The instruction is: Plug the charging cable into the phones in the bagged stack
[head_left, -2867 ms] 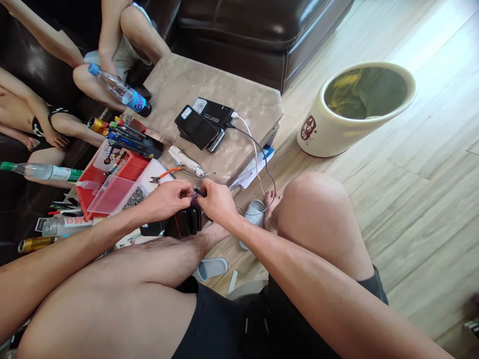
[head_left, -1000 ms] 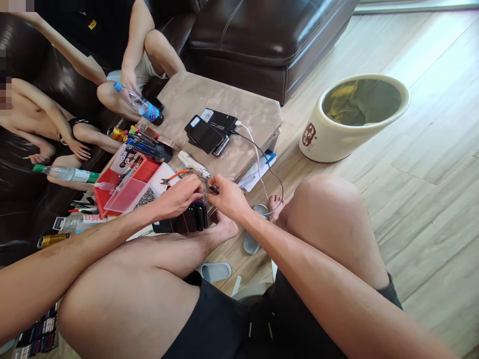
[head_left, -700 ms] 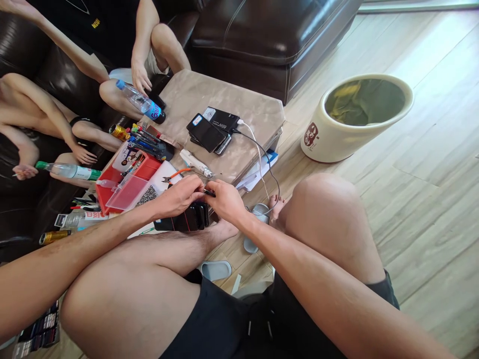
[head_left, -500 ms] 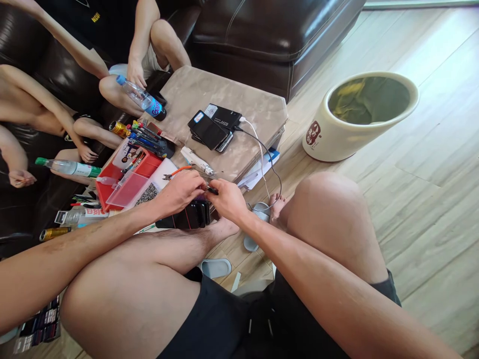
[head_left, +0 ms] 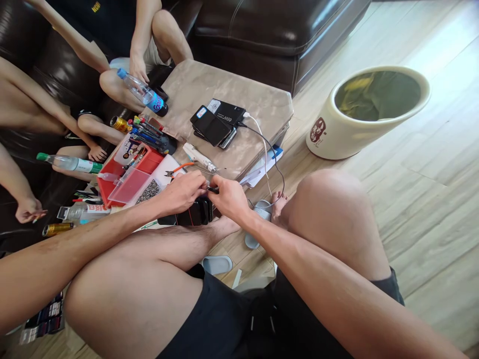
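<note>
My left hand [head_left: 182, 192] and my right hand [head_left: 229, 198] meet at the near edge of a low marble table [head_left: 194, 89]. Both are closed in a pinch around a small dark object [head_left: 212, 189] that I cannot make out. Just below the hands stands a black and red block-shaped item [head_left: 194, 215]. Orange-handled cutters [head_left: 179, 170] and a white pen-like tool [head_left: 198, 157] lie just beyond my fingers.
Stacked black phones and a charger [head_left: 218, 124] with cables sit mid-table. A red parts box [head_left: 129, 174], pens [head_left: 147, 134] and bottles crowd the left. Other people sit on the dark sofa [head_left: 262, 30]; one holds a water bottle [head_left: 144, 94]. A cream pot [head_left: 359, 119] stands on the wooden floor.
My hands have stayed pinched together at the table edge, briefly a little apart one second ago. The view has drifted slightly. A person's hand at the left has dropped lower.
</note>
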Action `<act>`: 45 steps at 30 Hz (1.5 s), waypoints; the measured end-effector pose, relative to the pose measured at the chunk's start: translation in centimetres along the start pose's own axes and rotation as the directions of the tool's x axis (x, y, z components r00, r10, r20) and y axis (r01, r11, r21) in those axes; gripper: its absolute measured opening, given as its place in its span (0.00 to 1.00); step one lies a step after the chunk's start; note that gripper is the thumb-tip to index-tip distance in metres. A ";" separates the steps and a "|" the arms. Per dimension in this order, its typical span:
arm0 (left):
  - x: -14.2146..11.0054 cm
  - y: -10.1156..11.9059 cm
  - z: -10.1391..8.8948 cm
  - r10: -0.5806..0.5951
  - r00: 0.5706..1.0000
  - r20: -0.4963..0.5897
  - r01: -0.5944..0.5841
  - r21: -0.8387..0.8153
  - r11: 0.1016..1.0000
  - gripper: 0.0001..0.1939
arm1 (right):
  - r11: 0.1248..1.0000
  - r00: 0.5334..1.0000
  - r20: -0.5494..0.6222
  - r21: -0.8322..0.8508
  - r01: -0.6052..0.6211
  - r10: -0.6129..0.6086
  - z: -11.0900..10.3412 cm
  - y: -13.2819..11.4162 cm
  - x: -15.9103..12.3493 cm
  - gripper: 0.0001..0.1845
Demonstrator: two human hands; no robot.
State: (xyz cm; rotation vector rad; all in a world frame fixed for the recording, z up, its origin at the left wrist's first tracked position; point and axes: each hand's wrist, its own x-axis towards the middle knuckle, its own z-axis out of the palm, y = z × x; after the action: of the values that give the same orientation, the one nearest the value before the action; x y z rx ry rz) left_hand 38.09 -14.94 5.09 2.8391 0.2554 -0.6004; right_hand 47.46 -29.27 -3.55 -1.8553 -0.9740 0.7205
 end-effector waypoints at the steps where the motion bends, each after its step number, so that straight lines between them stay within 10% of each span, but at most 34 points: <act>1: -0.1 0.1 0.0 -0.014 1.000 0.009 0.014 -0.037 0.999 0.05 | 1.000 1.000 -0.011 0.016 -0.006 0.006 0.2 0.0 0.0 0.04; 11: -0.3 0.1 0.2 -0.150 0.988 -0.026 0.137 -0.284 0.949 0.05 | 0.935 0.994 -0.005 0.338 -0.104 0.113 0.9 1.0 0.7 0.05; 19: 0.2 0.5 0.6 0.006 0.999 -0.049 -0.006 0.012 1.000 0.03 | 0.978 0.999 -0.004 0.207 -0.033 0.035 0.1 0.9 0.4 0.03; 45: 0.7 0.4 -1.0 -0.115 0.991 0.074 0.136 -0.451 0.882 0.11 | 0.983 0.982 -0.101 0.110 -0.147 0.158 2.4 0.1 0.9 0.07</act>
State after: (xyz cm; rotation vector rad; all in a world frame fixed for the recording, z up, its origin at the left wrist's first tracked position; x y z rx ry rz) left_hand 39.16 -14.93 5.81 2.3643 0.5042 -0.5430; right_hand 46.13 -27.49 -4.77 -1.8731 -0.7178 0.7376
